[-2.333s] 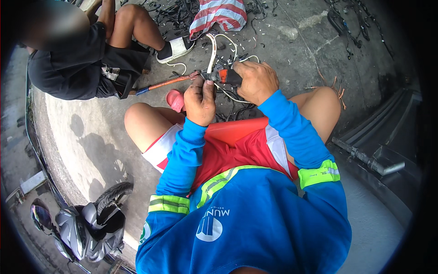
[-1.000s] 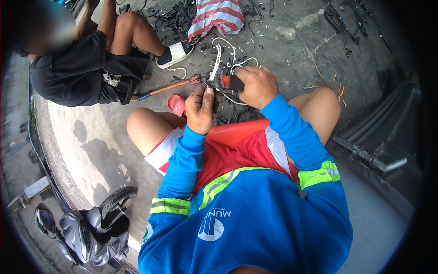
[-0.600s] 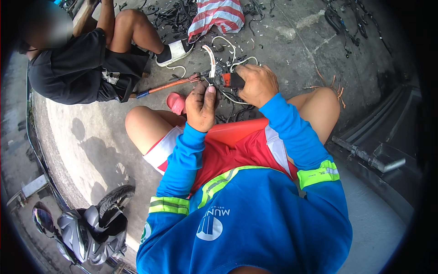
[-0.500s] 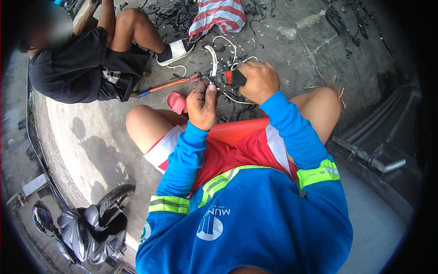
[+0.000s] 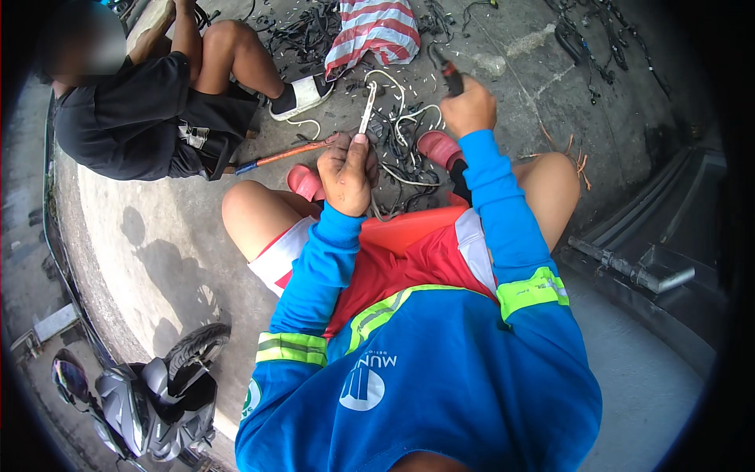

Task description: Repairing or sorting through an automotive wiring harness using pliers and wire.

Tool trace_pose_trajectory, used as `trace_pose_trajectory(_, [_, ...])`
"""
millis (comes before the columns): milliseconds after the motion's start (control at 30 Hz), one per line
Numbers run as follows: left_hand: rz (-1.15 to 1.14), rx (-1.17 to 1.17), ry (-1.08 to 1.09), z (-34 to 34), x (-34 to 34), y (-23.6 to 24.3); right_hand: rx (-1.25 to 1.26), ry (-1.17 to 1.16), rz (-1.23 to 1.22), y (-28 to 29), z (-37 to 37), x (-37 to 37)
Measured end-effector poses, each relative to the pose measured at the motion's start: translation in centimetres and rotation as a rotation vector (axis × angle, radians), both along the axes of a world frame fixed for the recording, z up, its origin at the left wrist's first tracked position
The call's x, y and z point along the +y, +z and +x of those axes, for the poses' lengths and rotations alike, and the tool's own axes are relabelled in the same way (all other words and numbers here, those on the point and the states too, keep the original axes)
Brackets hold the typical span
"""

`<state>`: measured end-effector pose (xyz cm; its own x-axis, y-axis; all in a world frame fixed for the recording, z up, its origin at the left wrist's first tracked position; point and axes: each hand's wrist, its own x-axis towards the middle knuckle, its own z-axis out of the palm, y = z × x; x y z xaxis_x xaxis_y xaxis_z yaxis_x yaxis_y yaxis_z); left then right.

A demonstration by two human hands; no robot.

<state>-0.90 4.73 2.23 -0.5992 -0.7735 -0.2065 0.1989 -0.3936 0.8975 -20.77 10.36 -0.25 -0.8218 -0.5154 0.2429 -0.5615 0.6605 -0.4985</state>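
Holding one pale stripped wire (image 5: 367, 106) upright, your left hand (image 5: 346, 169) is closed around its lower end, above your knees. Your right hand (image 5: 468, 106) is wrapped shut on one red-handled cutter (image 5: 451, 75), raised over the tangle of dark cables (image 5: 401, 138) on the concrete floor (image 5: 157, 236). Two pink sandals (image 5: 439, 145), one striped cloth (image 5: 377, 27), one orange-handled tool (image 5: 279, 156), one seated person (image 5: 149, 110) alongside. Half a second ago both hands met low over the pile; now they've split apart, the cutter swung up and away.
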Motion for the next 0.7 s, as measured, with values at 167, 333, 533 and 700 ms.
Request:
trace_pose_trajectory(167, [-0.024, -0.044, 0.023, 2.1, -0.7, -1.3, 0.038, 0.060, -0.098, 2.5, -4.4, 2.4])
trace_pose_trajectory(333, [-0.404, -0.165, 0.062, 0.7, -0.9, -2.0, 0.028, 0.513, -0.074, 2.6, 2.9, 3.0])
trace_pose_trajectory(533, [-0.494, -0.232, 0.062, 1.3, -0.2, -1.1, 0.107, 0.608, 0.120, 3.5, 3.9, 2.5])
trace_pose_trajectory(700, [-0.627, -0.273, 0.049, 1.6, -0.2, -1.3, 0.182, 0.609, 0.155, 3.8, 4.0, 2.8])
